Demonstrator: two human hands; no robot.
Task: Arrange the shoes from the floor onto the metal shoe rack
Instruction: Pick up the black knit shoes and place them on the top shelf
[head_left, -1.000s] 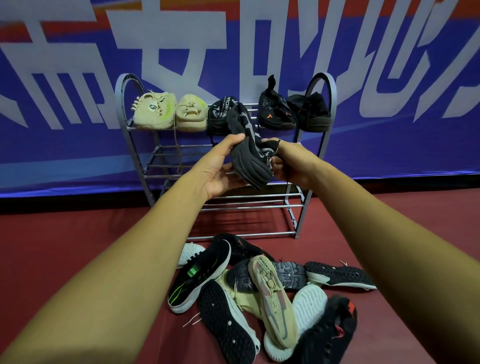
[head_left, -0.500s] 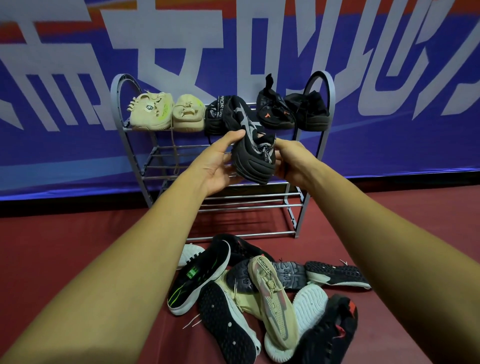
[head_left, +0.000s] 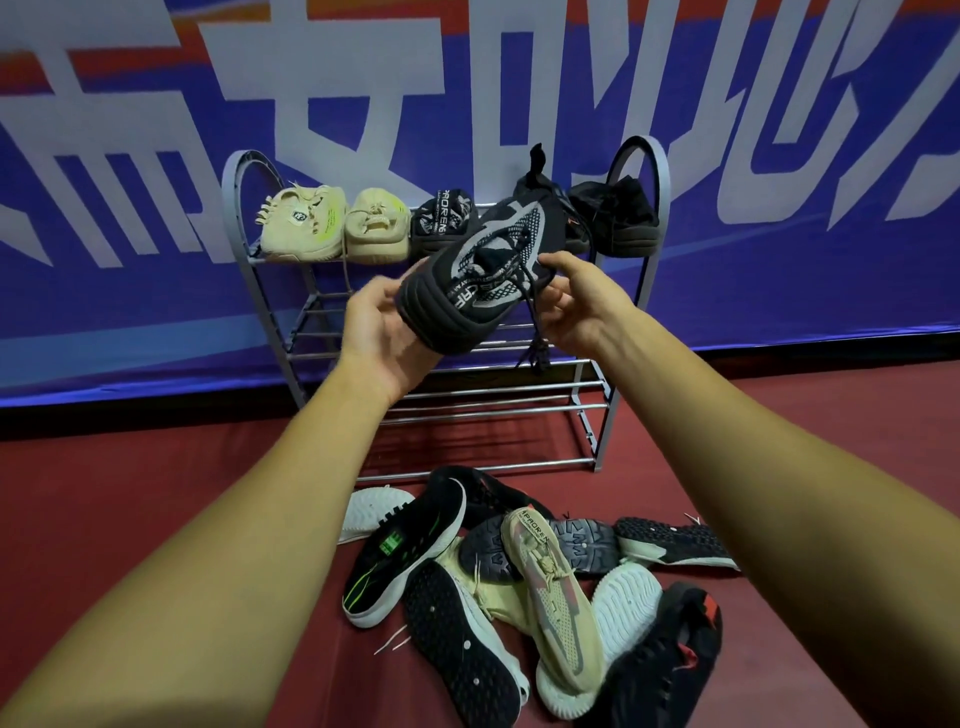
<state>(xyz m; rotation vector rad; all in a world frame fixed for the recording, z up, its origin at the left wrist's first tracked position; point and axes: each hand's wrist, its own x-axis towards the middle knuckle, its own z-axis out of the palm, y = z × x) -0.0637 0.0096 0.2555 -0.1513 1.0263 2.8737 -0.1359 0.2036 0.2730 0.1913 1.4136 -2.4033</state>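
Left hand (head_left: 382, 332): palm up, fingers and thumb cupped round the toe end of the black knit shoe (head_left: 483, 265), bearing its weight from below.
Right hand (head_left: 584, 306): thumb on top, fingers under, pinching the shoe's heel end; likely steering the angle while the other hand carries.
Black knit shoe: in the air between both hands, tilted, sole toward the left hand, heel raised toward the rack. Laces (head_left: 535, 348) hang loose below the right hand.
Metal shoe rack (head_left: 643, 156): just beyond the hands. The top shelf is at fingertip height; lower tiers, under the hands, show bare bars where visible.
Top shelf, past the left hand: beige pair (head_left: 306, 223), then a black lettered shoe (head_left: 441, 221), apparently the mate of the one held. Past the right hand: black pair (head_left: 615, 221).
Judged destination: the slot beside the lettered shoe, which is mostly hidden behind the held shoe. The two-handed hold suits levelling it, heel outward, like its neighbours.
Pile of shoes (head_left: 524, 571): on the floor (head_left: 156, 493), below and between the forearms, jumbled, several sole-up, awaiting placement.
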